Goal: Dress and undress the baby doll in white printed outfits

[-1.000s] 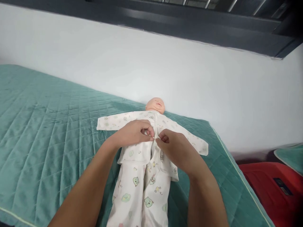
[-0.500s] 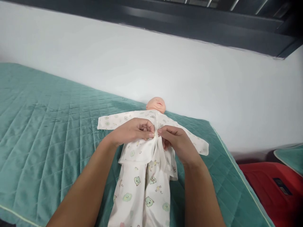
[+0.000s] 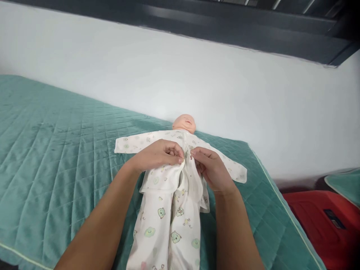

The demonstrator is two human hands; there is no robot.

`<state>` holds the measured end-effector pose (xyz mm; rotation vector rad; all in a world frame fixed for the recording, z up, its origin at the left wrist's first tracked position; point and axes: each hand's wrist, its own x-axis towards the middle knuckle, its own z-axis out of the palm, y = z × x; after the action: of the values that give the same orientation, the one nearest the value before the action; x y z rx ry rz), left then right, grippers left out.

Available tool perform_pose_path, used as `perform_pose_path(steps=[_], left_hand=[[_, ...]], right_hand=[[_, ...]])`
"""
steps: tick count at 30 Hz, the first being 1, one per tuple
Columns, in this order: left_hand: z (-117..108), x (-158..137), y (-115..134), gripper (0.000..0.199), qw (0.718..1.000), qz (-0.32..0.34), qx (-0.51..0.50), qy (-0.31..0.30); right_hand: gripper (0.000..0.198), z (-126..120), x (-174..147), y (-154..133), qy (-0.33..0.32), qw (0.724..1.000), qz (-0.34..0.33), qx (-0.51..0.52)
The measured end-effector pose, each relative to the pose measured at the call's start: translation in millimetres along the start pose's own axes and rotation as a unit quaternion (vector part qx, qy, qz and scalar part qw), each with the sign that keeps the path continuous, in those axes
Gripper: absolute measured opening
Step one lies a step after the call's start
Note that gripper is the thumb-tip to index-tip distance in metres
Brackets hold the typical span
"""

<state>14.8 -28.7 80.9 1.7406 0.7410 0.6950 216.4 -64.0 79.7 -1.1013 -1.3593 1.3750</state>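
A baby doll [image 3: 184,123] lies on its back, dressed in a white printed shirt [image 3: 157,180] and matching trousers [image 3: 160,232]. My left hand [image 3: 165,153] pinches one front edge of the shirt at the doll's belly. Opposite it, my right hand [image 3: 209,163] pinches the other front edge. Below my hands the shirt front hangs parted, with the trousers showing between. Higher up, toward the neck, the two edges lie together. Both long sleeves stretch out to the sides. Any button or snap under my fingertips is too small to make out.
A green quilted cover [image 3: 70,157] spreads beneath the doll, its piped edge running down the right. Behind it stands a white wall [image 3: 140,67] with a dark frame [image 3: 225,30] above. A red object [image 3: 317,225] sits low at the right, beside the cover.
My right hand has drawn slightly right, away from my left, and the gap between the shirt's front edges is wider. My left hand keeps its pinch almost in place.
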Motion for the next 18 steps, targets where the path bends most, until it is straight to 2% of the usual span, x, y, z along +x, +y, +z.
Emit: perform_pose_path(steps=[4, 18], left_hand=[[-0.1, 0.4, -0.6, 0.017, 1.000, -0.001, -0.003, 0.000], [2.2, 0.7, -2.5, 0.018, 0.999, -0.008, -0.041, 0.027]], right_hand=[[0.031, 1.3, -0.3, -0.4, -0.021, 0.999, 0.008, -0.040], [0.035, 3.6, -1.7, -3.7, -0.026, 0.994, 0.020, -0.102]])
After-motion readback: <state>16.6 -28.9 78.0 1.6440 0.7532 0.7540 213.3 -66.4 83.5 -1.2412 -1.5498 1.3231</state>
